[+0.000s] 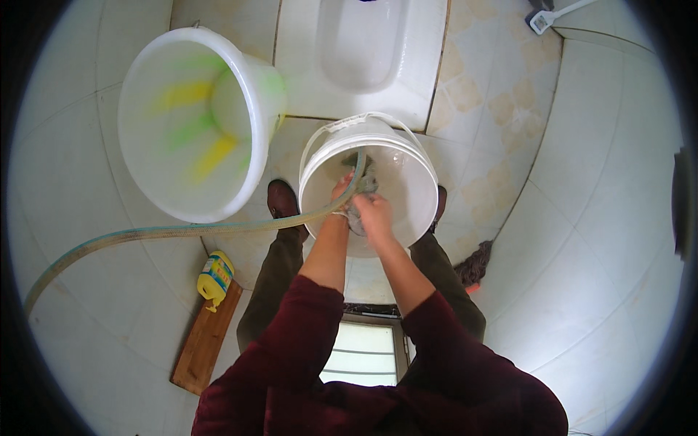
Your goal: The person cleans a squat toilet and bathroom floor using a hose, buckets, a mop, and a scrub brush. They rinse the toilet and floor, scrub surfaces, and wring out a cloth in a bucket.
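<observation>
Between my feet stands a white plastic bucket (pixel 420 212) with a wire-like white handle (pixel 381 115). Both my hands are inside its mouth on a wet, bunched grey cloth (pixel 369 180). My right hand (pixel 374 215) grips the cloth from the right, its fingers curled over it. On the other side, my left hand (pixel 341 188) holds the cloth too, partly hidden behind a clear braided hose (pixel 262 224). The hose comes in from the left, crosses the bucket's rim and bends down into it. Water seems to lie in the bucket, but its level is unclear.
A large white tub (pixel 136 136) with yellow and green marks stands at left. Ahead is a squat toilet (pixel 360 49). A yellow bottle (pixel 215 275) and a wooden board (pixel 207 343) lie at lower left. A mop head (pixel 475 264) and a white-handled brush (pixel 540 22) are at right.
</observation>
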`<state>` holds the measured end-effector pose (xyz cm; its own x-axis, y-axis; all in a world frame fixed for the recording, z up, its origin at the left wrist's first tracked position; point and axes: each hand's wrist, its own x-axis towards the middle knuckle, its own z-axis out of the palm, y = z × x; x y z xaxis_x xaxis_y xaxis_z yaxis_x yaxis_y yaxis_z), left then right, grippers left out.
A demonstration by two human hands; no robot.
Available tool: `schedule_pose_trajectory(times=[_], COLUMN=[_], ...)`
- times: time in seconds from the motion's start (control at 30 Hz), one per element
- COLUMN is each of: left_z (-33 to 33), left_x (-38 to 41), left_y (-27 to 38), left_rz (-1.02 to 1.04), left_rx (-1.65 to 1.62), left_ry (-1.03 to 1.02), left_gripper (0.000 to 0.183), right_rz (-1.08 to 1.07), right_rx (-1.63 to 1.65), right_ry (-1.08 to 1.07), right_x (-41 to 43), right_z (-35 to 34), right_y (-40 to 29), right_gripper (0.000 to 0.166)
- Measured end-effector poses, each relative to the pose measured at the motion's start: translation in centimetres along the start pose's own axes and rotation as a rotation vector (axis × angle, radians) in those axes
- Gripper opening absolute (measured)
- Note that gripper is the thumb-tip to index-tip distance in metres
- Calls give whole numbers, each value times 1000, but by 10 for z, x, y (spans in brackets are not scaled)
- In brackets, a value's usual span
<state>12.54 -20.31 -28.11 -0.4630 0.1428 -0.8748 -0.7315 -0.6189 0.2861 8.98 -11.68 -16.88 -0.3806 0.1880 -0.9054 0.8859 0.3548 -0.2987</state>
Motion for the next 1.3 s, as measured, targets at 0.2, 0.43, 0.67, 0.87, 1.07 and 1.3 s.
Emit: schedule_pose_trajectory(times=[0.2, 0.43, 0.67, 0.87, 1.07, 1.3], left_z=[12, 45, 0, 46, 44, 20], left_x=[-3, -12, -5, -27, -41, -17], left_y=[-6, 54, 26, 25, 41, 50], left_rz=[79, -244, -67, -183, -182, -140], left_rx=[153, -28, -26, -161, -88, -363], left_ry=[479, 429, 37, 301, 441, 62], left_gripper=[41, 78, 62, 37, 57, 82], right_rz=[-353, -478, -420, 19, -733, -676], right_rx=[-391, -390, -56, 7, -630, -185], right_ry=[328, 20, -64, 191, 694, -149], right_x=[99, 113, -7, 55, 155, 54], right_z=[-5, 18, -3, 6, 4, 24], right_y=[-11, 2, -5, 11, 25, 16], right_gripper=[34, 37, 39, 43, 42, 46])
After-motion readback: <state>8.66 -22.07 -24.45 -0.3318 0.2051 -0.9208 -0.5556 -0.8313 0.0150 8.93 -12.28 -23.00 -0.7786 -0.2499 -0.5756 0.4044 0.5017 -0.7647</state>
